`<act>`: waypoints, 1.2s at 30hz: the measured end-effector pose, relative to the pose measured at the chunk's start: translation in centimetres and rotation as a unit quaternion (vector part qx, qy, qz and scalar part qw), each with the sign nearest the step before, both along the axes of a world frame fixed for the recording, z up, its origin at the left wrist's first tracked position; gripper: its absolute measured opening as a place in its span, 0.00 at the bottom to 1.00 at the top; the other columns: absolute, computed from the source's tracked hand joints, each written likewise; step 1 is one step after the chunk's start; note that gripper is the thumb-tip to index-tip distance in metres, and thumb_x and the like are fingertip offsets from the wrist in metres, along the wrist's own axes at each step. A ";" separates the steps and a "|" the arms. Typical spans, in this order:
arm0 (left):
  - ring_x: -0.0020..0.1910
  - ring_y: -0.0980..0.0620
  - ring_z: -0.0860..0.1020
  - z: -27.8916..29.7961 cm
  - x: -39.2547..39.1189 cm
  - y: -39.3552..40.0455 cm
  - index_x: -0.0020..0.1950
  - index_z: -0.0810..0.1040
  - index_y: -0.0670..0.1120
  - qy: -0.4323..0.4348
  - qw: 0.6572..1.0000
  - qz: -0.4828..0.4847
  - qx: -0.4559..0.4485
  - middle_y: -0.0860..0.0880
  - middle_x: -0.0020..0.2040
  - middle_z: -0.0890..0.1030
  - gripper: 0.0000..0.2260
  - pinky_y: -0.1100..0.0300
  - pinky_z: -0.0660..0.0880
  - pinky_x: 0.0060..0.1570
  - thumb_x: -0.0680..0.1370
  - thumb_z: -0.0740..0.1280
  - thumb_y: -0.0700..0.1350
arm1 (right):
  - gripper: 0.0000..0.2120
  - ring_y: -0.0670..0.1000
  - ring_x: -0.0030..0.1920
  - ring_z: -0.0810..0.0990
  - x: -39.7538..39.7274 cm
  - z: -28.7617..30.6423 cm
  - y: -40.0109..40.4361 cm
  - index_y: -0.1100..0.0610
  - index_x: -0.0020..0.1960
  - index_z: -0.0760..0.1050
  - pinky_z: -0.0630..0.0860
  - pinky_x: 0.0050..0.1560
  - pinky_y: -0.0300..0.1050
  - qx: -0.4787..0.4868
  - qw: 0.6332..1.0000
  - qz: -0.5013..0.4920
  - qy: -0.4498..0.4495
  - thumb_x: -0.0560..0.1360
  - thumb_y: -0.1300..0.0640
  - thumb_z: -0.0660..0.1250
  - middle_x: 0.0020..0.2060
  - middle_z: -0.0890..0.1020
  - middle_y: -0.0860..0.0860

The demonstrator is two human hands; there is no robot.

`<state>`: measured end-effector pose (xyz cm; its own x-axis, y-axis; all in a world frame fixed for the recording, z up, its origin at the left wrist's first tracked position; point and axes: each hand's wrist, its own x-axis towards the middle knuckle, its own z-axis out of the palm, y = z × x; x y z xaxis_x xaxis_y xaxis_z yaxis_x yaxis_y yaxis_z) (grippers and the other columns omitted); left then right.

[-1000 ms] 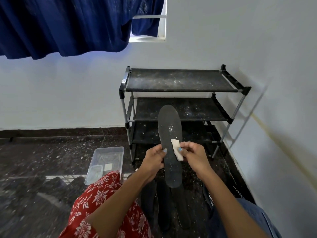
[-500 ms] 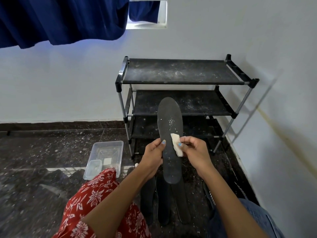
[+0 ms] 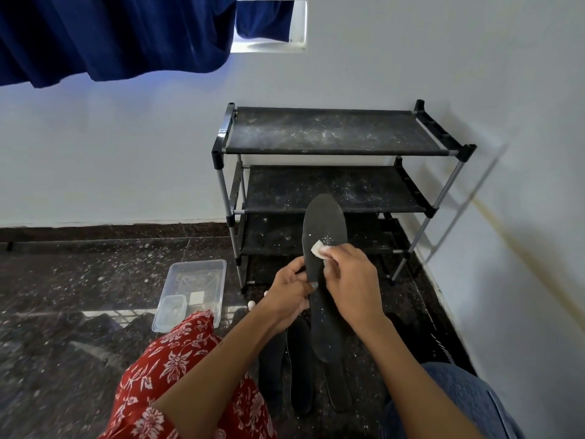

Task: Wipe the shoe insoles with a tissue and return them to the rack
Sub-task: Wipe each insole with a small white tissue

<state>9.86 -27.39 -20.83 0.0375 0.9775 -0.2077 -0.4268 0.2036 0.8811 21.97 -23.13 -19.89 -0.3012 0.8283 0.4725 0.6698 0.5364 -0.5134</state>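
Rack: black, three-tiered, standing in the corner against the white wall, its shelves showing pale dust specks.
Curtain: dark blue, hanging across the upper left beside a small window opening.
Floor: dark speckled stone, carrying scattered white flecks.
Clear tray: sitting on the floor left of the rack, holding a smaller clear container and a folded white square.
Held insole: black, being held upright in front of the rack's lower tiers, toe end up, pale specks showing near its middle.
Spare insoles: dark, lying side by side on the floor below the held one, between the person's knees.
Left hand: gripping the held insole's left edge, thumb curling onto its front face.
Right hand: fingers curling around the tissue, pressing it onto the insole's face.
Tissue: small, white, crumpled, peeking out from the right hand's fingertips, touching the insole.
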 end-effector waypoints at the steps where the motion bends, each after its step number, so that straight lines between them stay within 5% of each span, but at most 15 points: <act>1: 0.49 0.45 0.80 -0.1 -0.1 0.0 0.65 0.72 0.41 0.000 1.000 0.001 -0.001 0.38 0.52 0.80 0.18 0.53 0.78 0.49 0.77 0.59 0.28 | 0.10 0.50 0.48 0.78 0.0 0.0 0.0 0.57 0.54 0.80 0.76 0.49 0.45 0.000 1.000 0.010 -0.006 0.73 0.63 0.65 0.46 0.81 0.50; 9: 0.48 0.49 0.81 -0.4 0.0 0.4 0.65 0.72 0.39 -0.028 0.999 0.018 -0.006 0.42 0.50 0.81 0.14 0.57 0.80 0.47 0.80 0.58 0.31 | 0.06 0.50 0.42 0.78 0.0 0.0 0.1 0.60 0.47 0.82 0.78 0.42 0.45 0.015 0.996 0.075 -0.043 0.70 0.65 0.70 0.41 0.81 0.49; 12: 0.49 0.48 0.81 -0.5 0.2 0.4 0.64 0.73 0.40 -0.036 0.999 0.010 -0.010 0.41 0.51 0.82 0.14 0.54 0.80 0.48 0.80 0.58 0.32 | 0.06 0.51 0.40 0.78 0.3 0.1 0.3 0.60 0.46 0.81 0.77 0.39 0.44 0.029 0.999 0.003 -0.038 0.69 0.64 0.70 0.40 0.80 0.51; 15: 0.47 0.49 0.82 -0.5 0.2 0.4 0.62 0.74 0.42 -0.033 0.999 -0.006 -0.007 0.43 0.49 0.83 0.15 0.54 0.80 0.48 0.79 0.58 0.30 | 0.07 0.52 0.39 0.79 0.4 0.3 0.3 0.60 0.48 0.81 0.78 0.40 0.46 0.021 0.999 -0.043 0.000 0.70 0.64 0.69 0.41 0.79 0.52; 21: 0.47 0.47 0.82 -0.5 -0.1 0.1 0.64 0.71 0.42 -0.029 0.999 0.012 -0.012 0.42 0.47 0.83 0.17 0.52 0.79 0.48 0.78 0.59 0.28 | 0.07 0.44 0.40 0.77 0.1 0.0 0.1 0.59 0.51 0.82 0.75 0.45 0.36 -0.038 0.998 0.038 0.031 0.74 0.60 0.68 0.44 0.78 0.50; 25: 0.49 0.45 0.80 -1.0 0.2 -0.2 0.64 0.71 0.42 -0.022 1.000 0.006 -0.021 0.39 0.50 0.81 0.18 0.51 0.79 0.48 0.77 0.60 0.28 | 0.06 0.47 0.41 0.79 0.6 -0.2 -0.1 0.59 0.49 0.82 0.78 0.44 0.44 -0.068 0.997 0.032 0.032 0.72 0.61 0.70 0.43 0.80 0.50; 30: 0.50 0.46 0.81 -1.0 0.4 -0.4 0.65 0.72 0.42 -0.016 1.000 -0.014 -0.013 0.39 0.51 0.82 0.18 0.55 0.79 0.45 0.78 0.59 0.28 | 0.06 0.44 0.40 0.78 0.6 -0.3 -0.7 0.58 0.47 0.83 0.73 0.42 0.31 -0.062 0.997 -0.001 0.040 0.71 0.61 0.72 0.42 0.81 0.49; 34: 0.46 0.49 0.82 -0.8 0.5 -0.2 0.64 0.72 0.39 -0.037 0.999 -0.005 -0.008 0.41 0.47 0.83 0.16 0.59 0.79 0.41 0.77 0.59 0.28 | 0.04 0.47 0.35 0.79 0.2 -0.4 -0.5 0.57 0.42 0.83 0.78 0.37 0.41 -0.050 0.998 0.016 0.032 0.68 0.63 0.73 0.37 0.82 0.49; 36: 0.47 0.48 0.83 -0.8 0.6 0.0 0.63 0.73 0.38 -0.045 0.999 0.002 -0.009 0.40 0.49 0.83 0.14 0.59 0.79 0.42 0.78 0.60 0.30 | 0.05 0.44 0.33 0.79 0.3 -0.3 -0.3 0.56 0.41 0.83 0.77 0.36 0.38 -0.061 0.997 0.028 0.041 0.66 0.64 0.74 0.35 0.82 0.48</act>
